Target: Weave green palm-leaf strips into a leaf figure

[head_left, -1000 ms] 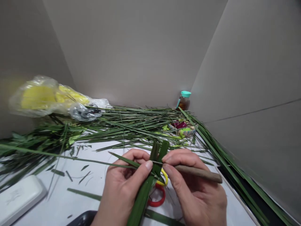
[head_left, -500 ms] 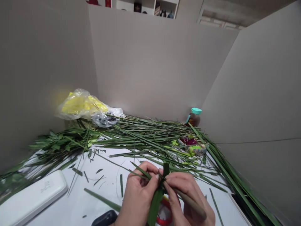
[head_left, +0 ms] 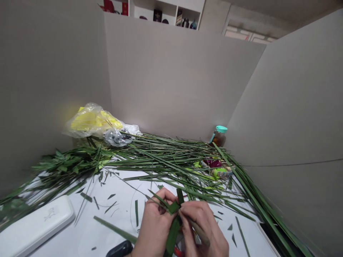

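Observation:
Between my hands is a folded green leaf strip (head_left: 173,207), one end pointing up and a wider tail hanging down. My left hand (head_left: 157,221) pinches it from the left, with thin blades sticking out past the fingers. On the right, my right hand (head_left: 200,225) grips the strip with its fingertips and also has a brownish stick-like tool (head_left: 198,231) lying across the palm. Partly hidden beneath the hands is a red ring-shaped object (head_left: 179,251). The exact fold at the fingertips is partly covered.
Long green blades (head_left: 166,153) lie across the back of the white table (head_left: 112,192). A white case (head_left: 37,225) is at left, a dark object (head_left: 119,248) near the left wrist. Plastic bags (head_left: 93,121) and a teal-lidded jar (head_left: 219,135) stand by the partitions.
My right hand has moved left and slightly down, closer to my left hand. A folded part of the strip now shows between the fingertips. The view has tilted slightly upward.

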A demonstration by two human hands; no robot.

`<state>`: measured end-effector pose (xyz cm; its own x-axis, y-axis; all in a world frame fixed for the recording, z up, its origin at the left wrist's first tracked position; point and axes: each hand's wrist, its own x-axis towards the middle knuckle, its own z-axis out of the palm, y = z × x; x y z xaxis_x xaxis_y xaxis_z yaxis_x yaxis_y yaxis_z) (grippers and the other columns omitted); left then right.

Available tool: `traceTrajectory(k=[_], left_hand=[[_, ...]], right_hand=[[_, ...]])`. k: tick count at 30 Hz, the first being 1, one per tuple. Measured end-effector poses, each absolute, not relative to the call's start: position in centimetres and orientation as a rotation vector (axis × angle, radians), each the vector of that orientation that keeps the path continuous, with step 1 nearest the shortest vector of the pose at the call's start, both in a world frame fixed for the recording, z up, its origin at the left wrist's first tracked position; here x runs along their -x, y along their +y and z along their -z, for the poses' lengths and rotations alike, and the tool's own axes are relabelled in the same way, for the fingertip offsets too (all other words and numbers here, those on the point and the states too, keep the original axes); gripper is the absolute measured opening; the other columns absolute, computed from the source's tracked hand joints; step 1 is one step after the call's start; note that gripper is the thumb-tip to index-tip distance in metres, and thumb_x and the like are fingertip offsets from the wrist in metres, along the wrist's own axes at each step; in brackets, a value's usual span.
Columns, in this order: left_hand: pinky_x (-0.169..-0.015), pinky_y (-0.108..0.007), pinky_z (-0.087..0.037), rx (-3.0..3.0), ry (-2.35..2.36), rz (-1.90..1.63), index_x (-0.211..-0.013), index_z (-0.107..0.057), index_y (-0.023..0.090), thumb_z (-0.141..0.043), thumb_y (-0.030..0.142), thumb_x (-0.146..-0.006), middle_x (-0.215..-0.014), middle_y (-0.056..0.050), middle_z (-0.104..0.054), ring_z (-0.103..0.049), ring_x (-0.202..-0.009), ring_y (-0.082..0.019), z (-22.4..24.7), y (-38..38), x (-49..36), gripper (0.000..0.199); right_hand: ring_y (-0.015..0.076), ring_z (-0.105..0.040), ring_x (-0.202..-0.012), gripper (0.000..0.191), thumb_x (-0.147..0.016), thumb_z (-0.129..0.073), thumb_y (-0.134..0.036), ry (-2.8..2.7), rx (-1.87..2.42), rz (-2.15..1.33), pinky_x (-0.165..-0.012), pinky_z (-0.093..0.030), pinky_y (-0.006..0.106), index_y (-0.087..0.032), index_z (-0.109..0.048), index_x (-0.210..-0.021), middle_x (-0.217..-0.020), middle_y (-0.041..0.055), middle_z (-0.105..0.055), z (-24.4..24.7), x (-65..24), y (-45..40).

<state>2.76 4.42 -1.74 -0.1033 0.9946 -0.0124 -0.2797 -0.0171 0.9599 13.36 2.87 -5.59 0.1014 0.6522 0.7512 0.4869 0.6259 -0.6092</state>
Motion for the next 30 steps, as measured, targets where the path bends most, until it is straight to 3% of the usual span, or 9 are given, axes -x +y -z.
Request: traceTrajectory(k=[8,13,19,24,30], left_hand=[[-0.057,-0.031,-0.045,-1.031,1.093,-1.426,-0.065,-0.060,0.021,-0.079,0.030,-0.076,-0.061,0.006,-0.058,-0.055,-0.057,-0.014,1.9,4.7,-2.8,0.024],[-0.053,-0.029,-0.048,-1.064,1.105,-1.454,-0.071,-0.068,0.023,-0.085,0.035,-0.062,-0.060,0.003,-0.065,-0.062,-0.060,-0.019,0.5,4.4,-3.3,0.023],[-0.055,-0.030,-0.051,-1.134,1.132,-1.460,-0.083,-0.069,0.024,-0.082,0.036,-0.065,-0.064,0.002,-0.068,-0.066,-0.062,-0.022,-0.4,4.2,-3.0,0.025],[-0.057,-0.028,-0.051,-1.225,1.178,-1.450,-0.089,-0.068,0.025,-0.075,0.034,-0.077,-0.070,0.002,-0.070,-0.065,-0.062,-0.019,-0.7,4.1,-2.4,0.017],[-0.060,-0.019,-0.052,-1.306,1.197,-1.474,-0.088,-0.066,0.028,-0.074,0.031,-0.079,-0.065,0.008,-0.070,-0.065,-0.061,-0.014,-1.0,4.0,-2.5,0.012]], right_hand=[[0.0150,-0.067,-0.070,0.018,-0.095,-0.052,-0.011,-1.628,0.832,-0.145,-0.063,-0.055,0.023,-0.023,-0.066,-0.094,-0.085,0.0034,-0.064,5.3,-14.2,4.1],[0.0132,-0.068,-0.078,0.021,-0.092,-0.055,-0.004,-1.587,0.835,-0.148,-0.070,-0.056,0.021,-0.024,-0.064,-0.093,-0.086,0.0011,-0.067,3.3,-14.6,3.7],[0.0112,-0.067,-0.087,0.024,-0.086,-0.060,0.000,-1.554,0.776,-0.123,-0.097,-0.051,0.025,-0.023,-0.066,-0.094,-0.087,-0.0036,-0.071,1.0,-15.3,3.4],[0.0106,-0.067,-0.086,0.028,-0.084,-0.060,0.004,-1.508,0.726,-0.158,-0.093,-0.052,0.025,-0.021,-0.068,-0.094,-0.088,-0.0027,-0.071,0.8,-15.2,3.1],[0.0108,-0.070,-0.087,0.028,-0.085,-0.060,0.004,-1.545,0.727,-0.148,-0.093,-0.055,0.024,-0.019,-0.071,-0.097,-0.092,0.0006,-0.071,0.9,-15.4,2.8]])
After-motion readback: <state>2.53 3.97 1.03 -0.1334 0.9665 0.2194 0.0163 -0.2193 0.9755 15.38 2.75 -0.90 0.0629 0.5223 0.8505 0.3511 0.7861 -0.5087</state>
